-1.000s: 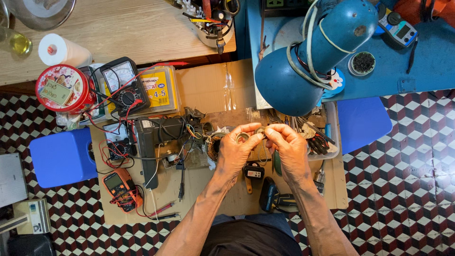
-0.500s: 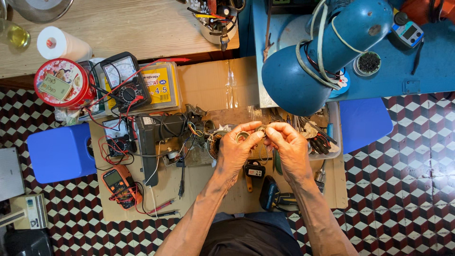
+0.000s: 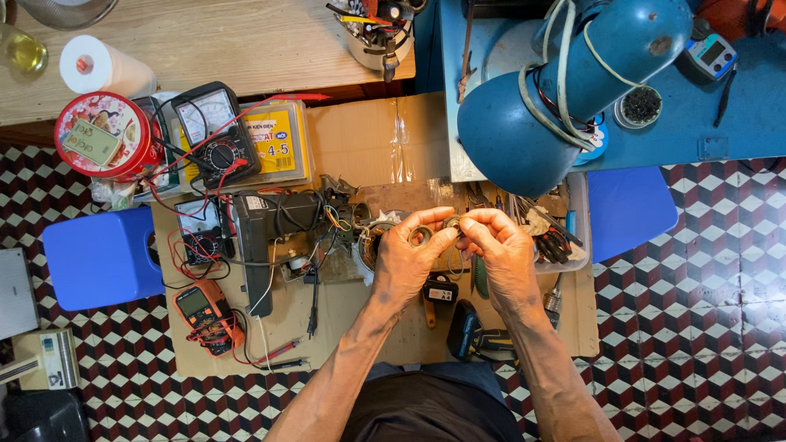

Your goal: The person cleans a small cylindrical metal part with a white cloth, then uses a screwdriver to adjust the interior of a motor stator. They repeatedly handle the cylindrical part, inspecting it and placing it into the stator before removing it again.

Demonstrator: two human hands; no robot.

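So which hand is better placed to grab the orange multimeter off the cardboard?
Probably the left hand. The orange multimeter lies on its side of the cardboard. The right hand sits farther away, and both pinch a small ring.

your left hand [image 3: 407,263] pinches a small ring [image 3: 421,236] below the blue lamp [image 3: 565,90]; your right hand [image 3: 501,255] touches it there

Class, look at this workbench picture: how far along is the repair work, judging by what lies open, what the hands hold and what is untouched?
Done: the black device lies opened on the cardboard, wires out, and meters are connected by red leads. In hand: the left hand pinches a small ring, and the right hand meets it at the fingertips. Left: the device is not closed, and the orange meter and tools beside it lie unused.
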